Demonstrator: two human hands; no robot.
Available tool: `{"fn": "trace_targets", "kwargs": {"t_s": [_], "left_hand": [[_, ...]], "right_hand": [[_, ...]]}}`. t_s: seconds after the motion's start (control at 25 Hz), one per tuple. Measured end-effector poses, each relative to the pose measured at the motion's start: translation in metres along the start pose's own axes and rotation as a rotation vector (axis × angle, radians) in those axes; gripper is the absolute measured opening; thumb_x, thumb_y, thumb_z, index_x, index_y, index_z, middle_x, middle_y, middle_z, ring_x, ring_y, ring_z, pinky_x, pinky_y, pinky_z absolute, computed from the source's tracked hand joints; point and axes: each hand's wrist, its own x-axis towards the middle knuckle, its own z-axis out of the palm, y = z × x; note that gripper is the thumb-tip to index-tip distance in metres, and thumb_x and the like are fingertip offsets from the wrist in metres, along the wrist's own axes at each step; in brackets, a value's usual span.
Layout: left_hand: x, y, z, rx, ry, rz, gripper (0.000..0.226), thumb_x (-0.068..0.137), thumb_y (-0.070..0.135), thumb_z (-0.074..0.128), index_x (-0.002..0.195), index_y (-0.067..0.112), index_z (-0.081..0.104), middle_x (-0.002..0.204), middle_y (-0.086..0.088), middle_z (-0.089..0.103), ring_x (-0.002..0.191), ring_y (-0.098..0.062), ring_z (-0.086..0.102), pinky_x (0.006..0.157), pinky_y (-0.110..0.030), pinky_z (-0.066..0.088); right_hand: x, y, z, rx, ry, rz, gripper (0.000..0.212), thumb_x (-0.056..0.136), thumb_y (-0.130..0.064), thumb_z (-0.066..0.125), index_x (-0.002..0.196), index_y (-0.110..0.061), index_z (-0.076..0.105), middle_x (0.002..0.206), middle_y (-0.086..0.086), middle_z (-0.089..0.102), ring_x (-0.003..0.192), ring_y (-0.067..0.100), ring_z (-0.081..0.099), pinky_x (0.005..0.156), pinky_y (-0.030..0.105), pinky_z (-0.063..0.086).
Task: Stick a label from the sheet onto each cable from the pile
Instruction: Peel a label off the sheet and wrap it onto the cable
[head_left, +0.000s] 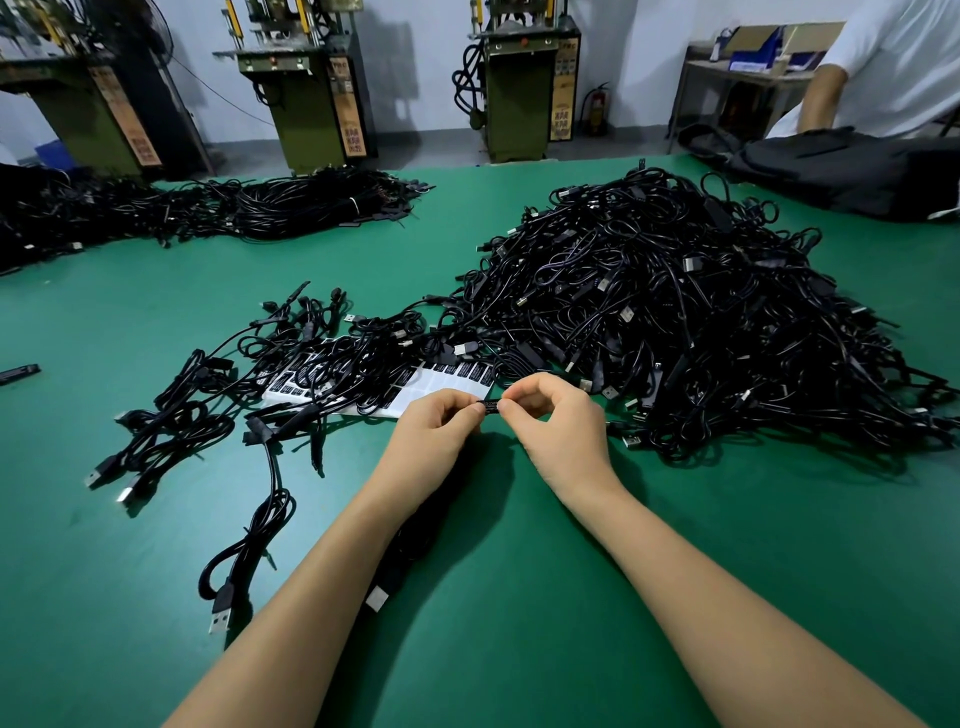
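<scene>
Between both sets of pinched fingertips, above the green table, left hand and right hand hold a black label wrapped on a cable (mostly hidden beneath the left forearm). Just beyond the grip lies the label sheet; right of it, the cable pile.
</scene>
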Motion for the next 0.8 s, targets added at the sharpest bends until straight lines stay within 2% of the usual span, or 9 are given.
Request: {"fn": "trace_targets", "kwargs": {"t_s": [0.2,0.44,0.56,0.8], "left_hand": [[0.002,-0.0021,0.0006,0.006,0.004,-0.011,0.024,0.096,0.022,0.054,0.08,0.005,0.062,0.067,-0.004,0.051,0.054,-0.013,0.039,0.052,-0.027,0.032],[0.0014,-0.0009,0.0003,0.124,0.025,0.035,0.023,0.095,0.023,0.056,0.073,0.025,0.062,0.061,0.009,0.054,0.053,-0.003,0.043,0.054,-0.02,0.036],[0.0006,-0.0003,0.0001,0.141,0.031,0.057,0.02,0.095,0.023,0.057,0.076,0.024,0.064,0.063,0.009,0.057,0.057,-0.005,0.046,0.058,-0.022,0.038],[-0.0017,-0.0002,0.0,0.158,0.021,0.09,0.016,0.094,0.023,0.058,0.081,0.02,0.065,0.062,0.01,0.056,0.054,-0.001,0.044,0.055,-0.019,0.036]], "right_hand": [[0.0001,0.0008,-0.0001,-0.027,0.005,-0.008,0.01,0.082,-0.021,0.071,0.076,-0.029,0.068,0.073,-0.007,0.066,0.07,0.004,0.059,0.066,0.018,0.046],[0.0005,0.001,0.0005,-0.059,-0.024,-0.048,0.013,0.086,-0.013,0.068,0.079,-0.025,0.065,0.088,-0.005,0.059,0.079,0.011,0.058,0.079,0.028,0.048],[0.0007,0.0009,0.0005,-0.094,-0.035,-0.038,0.009,0.087,-0.014,0.067,0.082,-0.021,0.065,0.088,-0.007,0.055,0.08,0.015,0.058,0.081,0.034,0.048],[0.0039,-0.0006,0.0005,-0.148,-0.079,0.051,0.006,0.09,-0.019,0.063,0.085,-0.022,0.062,0.095,-0.001,0.06,0.08,0.017,0.056,0.081,0.036,0.047]]}}
